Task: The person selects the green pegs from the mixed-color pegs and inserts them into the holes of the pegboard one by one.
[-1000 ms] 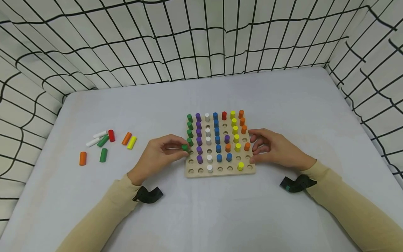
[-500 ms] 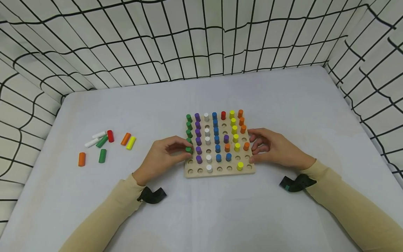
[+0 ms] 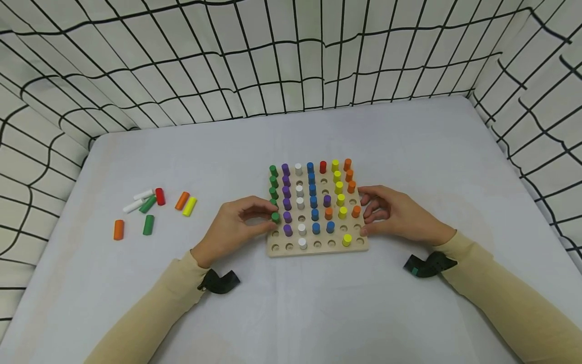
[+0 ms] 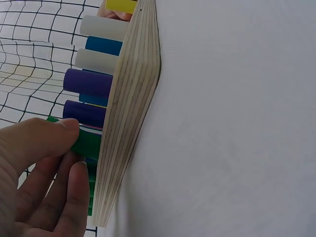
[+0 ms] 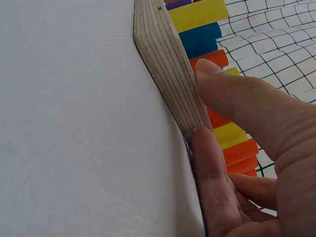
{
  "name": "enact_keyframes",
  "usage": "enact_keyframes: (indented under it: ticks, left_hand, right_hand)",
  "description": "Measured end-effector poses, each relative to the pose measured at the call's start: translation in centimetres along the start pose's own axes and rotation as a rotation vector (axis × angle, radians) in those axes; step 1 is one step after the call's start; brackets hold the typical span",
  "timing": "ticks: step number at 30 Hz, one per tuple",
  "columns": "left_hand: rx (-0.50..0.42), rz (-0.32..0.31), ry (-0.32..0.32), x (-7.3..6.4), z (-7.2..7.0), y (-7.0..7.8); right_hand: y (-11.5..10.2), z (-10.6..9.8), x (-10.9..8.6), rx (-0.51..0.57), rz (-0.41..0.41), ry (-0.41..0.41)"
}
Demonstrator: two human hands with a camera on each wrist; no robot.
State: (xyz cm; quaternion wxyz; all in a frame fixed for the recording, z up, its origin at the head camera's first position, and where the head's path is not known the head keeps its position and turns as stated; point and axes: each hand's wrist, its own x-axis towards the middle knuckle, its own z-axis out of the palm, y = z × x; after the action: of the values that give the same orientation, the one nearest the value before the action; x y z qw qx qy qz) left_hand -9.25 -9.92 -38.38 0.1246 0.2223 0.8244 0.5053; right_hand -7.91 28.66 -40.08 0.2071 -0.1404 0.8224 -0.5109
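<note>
A wooden pegboard (image 3: 325, 251) carries columns of coloured pegs, among them purple (image 3: 287, 204), white, blue and yellow ones. At its left column, my left hand (image 3: 229, 226) pinches a green peg (image 3: 275, 218) between thumb and fingers. That peg stands upright at the fifth hole from the back; the left wrist view shows the green peg (image 4: 89, 144) against the board's face, its foot partly hidden. My right hand (image 3: 394, 210) holds the board's right edge, thumb toward the front and other fingers curled farther back. In the right wrist view the fingertips touch the layered edge (image 5: 170, 74).
Loose pegs lie left on the white table (image 3: 291, 308): a red peg (image 3: 160, 196), a yellow peg (image 3: 190, 207), an orange peg (image 3: 118, 229), a green peg (image 3: 148, 225) and several others. Black wire mesh (image 3: 291, 60) stands around the back and sides.
My left hand has moved slightly right, bringing the green peg from beside the board to the left column, where it now stands straighter. The right hand has stayed at the board's edge.
</note>
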Motion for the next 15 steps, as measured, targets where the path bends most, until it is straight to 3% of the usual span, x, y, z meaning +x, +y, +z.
enact_keyframes:
  ticks: [15]
  left_hand:
    - [0.118,0.049,0.021,-0.41,-0.86,-0.29]
  right_hand:
    - [0.08,0.09,0.05,-0.009,-0.004,0.001]
